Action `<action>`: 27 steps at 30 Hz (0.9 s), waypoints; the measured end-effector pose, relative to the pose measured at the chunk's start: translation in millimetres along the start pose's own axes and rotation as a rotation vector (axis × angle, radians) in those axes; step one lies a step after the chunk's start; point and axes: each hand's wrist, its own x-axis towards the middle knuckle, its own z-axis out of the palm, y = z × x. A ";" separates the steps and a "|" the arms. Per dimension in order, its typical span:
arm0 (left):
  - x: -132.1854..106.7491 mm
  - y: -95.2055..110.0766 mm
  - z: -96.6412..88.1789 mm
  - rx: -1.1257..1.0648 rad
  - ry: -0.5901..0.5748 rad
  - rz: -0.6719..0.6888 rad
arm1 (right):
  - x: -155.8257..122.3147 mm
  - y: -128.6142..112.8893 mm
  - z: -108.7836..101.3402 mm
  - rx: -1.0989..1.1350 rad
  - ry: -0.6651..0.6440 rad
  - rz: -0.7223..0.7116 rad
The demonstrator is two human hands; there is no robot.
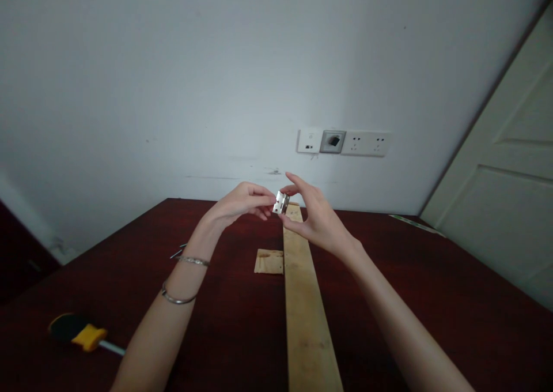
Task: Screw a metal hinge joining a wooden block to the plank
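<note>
A small silver hinge (281, 202) sits just above the middle of the frame, held in the air between both hands over the far end of a long pale wooden plank (305, 305). The left hand (240, 204) pinches the hinge's left side with its fingertips, the fingers curled narrowly around it. The right hand (315, 216) meets it from the right, thumb and forefinger closing on the hinge's other edge while the remaining fingers stay spread and loose. The hinge looks partly folded, though its exact angle is too small to tell.

The plank runs from the bottom centre of the frame up toward the hands, lying flat on a dark red-brown table (432, 288). Touching the plank's left edge, just below the hands, lies a small square wood block (268, 262).

Two silver bangles (184, 279) circle the left wrist. In the lower left of the frame a screwdriver (82, 334) with a black and yellow handle rests on the table, well apart from the plank. Upper right of centre, a row of white wall sockets (343, 142) is set in the pale wall, and a white door (505, 178) fills the right edge.
</note>
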 end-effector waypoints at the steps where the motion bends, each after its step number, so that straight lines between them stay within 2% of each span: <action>1: 0.9 -2.6 -0.1 -0.008 0.002 0.005 | 0.1 1.3 0.7 -0.007 -0.010 -0.005; 5: 6.9 -12.5 2.7 -0.014 0.027 0.010 | -1.6 7.9 3.4 0.006 -0.054 0.011; 9: 11.8 -17.5 4.5 0.020 0.036 0.034 | -3.8 17.4 7.9 0.222 -0.057 0.104; 12: 12.3 -17.9 4.4 0.046 0.011 0.055 | -3.8 25.9 11.0 0.533 -0.008 0.256; 15: 11.3 -17.3 4.7 0.043 -0.018 0.076 | -2.4 34.1 9.8 0.824 0.025 0.478; 18: 10.8 -17.0 5.7 0.035 -0.032 0.091 | -0.8 39.6 3.2 0.997 -0.019 0.676; 23: 11.5 -17.8 8.7 0.030 -0.025 0.108 | -0.1 41.1 -7.6 1.069 -0.223 0.821; 27: 12.7 -18.5 12.8 0.036 0.013 0.128 | 0.4 39.0 -10.0 1.045 -0.252 0.856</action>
